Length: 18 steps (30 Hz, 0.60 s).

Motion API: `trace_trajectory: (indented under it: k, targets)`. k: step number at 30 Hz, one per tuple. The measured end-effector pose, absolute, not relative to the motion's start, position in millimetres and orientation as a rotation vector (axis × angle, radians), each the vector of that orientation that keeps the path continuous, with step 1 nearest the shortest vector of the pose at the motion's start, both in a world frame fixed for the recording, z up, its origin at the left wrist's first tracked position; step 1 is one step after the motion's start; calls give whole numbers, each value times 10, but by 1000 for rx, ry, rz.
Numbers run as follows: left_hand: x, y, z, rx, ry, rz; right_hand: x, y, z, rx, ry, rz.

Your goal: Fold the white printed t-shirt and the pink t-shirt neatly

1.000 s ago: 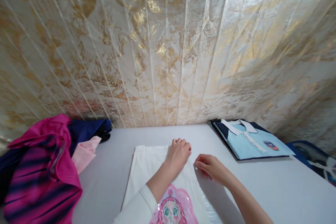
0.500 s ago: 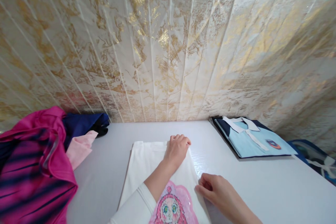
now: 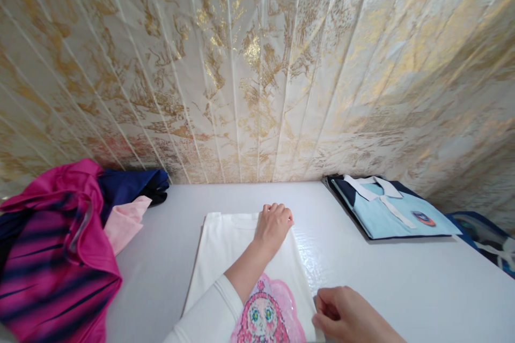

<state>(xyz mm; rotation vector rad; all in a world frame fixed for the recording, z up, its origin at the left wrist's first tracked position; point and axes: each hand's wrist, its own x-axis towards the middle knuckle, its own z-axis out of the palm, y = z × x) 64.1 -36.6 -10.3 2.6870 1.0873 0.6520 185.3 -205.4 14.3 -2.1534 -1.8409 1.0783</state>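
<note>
A folded white shirt (image 3: 225, 257) with a pink sequinned doll print (image 3: 265, 316) lies on the white table (image 3: 402, 284), seemingly inside clear plastic wrap. My left hand (image 3: 273, 225) rests on its top right corner, fingers curled down and pressing the cloth. My right hand (image 3: 341, 313) is low at the shirt's right edge, fingers pinched on the edge of the shirt or its clear wrap.
A heap of magenta, navy and pale pink clothes (image 3: 60, 257) fills the table's left side. A folded light-blue and navy polo shirt (image 3: 394, 209) lies at the back right, with a dark bag (image 3: 486, 238) beyond it. A gold-patterned wall (image 3: 257, 64) rises behind.
My right hand slid down the shirt's right edge from near the top corner toward me. My left hand stayed put on the top corner.
</note>
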Motion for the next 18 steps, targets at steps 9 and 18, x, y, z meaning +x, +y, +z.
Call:
trace_trajectory:
  k: [9,18]
  targets:
    - [643,-396,-113,2715,1094,663,1849,-2144,181,-2115,-2014,587]
    - [505,-421,130,2655,1124,711,1496,-1989,-383,-1586,-2124,-5]
